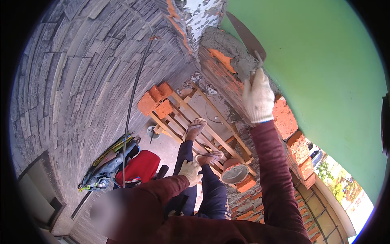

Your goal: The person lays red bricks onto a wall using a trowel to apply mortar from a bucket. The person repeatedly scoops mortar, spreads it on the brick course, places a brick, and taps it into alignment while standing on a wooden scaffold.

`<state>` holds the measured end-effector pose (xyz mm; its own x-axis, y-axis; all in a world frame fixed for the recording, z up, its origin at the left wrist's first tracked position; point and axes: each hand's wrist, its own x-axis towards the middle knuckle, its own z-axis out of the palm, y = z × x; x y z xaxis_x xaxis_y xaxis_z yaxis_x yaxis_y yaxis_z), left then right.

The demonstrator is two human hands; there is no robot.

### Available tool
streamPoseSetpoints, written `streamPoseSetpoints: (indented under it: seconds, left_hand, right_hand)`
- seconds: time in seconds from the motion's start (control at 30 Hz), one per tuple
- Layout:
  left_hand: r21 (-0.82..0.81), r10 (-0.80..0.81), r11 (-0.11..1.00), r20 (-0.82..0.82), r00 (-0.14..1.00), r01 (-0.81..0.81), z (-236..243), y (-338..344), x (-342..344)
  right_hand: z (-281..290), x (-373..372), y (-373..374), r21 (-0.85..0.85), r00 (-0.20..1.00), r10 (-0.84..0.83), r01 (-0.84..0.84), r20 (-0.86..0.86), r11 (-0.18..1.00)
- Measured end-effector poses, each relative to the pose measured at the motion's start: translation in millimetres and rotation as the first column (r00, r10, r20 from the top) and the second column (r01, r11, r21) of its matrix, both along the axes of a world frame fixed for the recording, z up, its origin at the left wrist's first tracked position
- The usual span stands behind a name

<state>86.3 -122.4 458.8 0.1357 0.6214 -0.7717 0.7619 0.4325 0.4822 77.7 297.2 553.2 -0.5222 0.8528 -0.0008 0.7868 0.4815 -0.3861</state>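
Note:
My right hand (pixel 259 96), in a white knit glove, is closed round the handle of a trowel (pixel 247 37). Its long blade points away from me, lying against the green panel. Grey mortar (pixel 227 44) is spread along the wall top beside the blade, and an orange brick (pixel 222 60) shows partly through it. Nearer me on the same wall sit loose bricks (pixel 284 117). My left hand (pixel 190 172), also gloved, is low in front of my leg with its fingers curled; whatever they may hold is hidden.
I stand in sandals on a wooden slatted platform (pixel 191 124). Several bricks (pixel 151 99) lie on its far left end, and a mortar bucket (pixel 235 173) is at its right. Below are a small pail (pixel 153 131) and a red bag (pixel 140 164). A black cable (pixel 132 101) hangs along the stone-clad wall.

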Motion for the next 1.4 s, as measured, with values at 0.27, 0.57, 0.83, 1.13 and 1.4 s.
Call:
streamPoseSetpoints:
  seconds: [0.27,0.57,0.83,1.13,1.4]
  left_hand:
    - [-0.022,0.045,0.999,0.052,0.998,-0.044,2.7,11.1,-18.6]
    - [-0.063,0.015,0.998,0.070,0.997,-0.010,10.9,23.0,-36.0]
    - [-0.050,0.033,0.998,0.058,0.998,-0.030,8.8,14.0,-37.4]
    - [-0.111,0.033,0.994,0.088,0.996,-0.023,13.6,18.6,-45.1]
    - [0.061,0.110,0.991,0.086,0.990,-0.115,-3.3,-0.3,-39.9]
  right_hand:
    - [30.3,-4.2,32.3,-0.292,0.874,0.366,-0.277,0.318,0.916]
    - [42.3,-88.1,101.8,-0.641,0.889,0.245,0.069,0.387,0.764]
    - [45.2,-40.8,80.1,-0.329,0.881,0.327,-0.214,0.342,0.920]
    - [64.5,-27.3,33.9,-0.212,0.812,0.335,-0.263,0.478,0.941]
    - [9.4,-69.9,36.6,-0.196,0.791,0.331,-0.267,0.515,0.943]
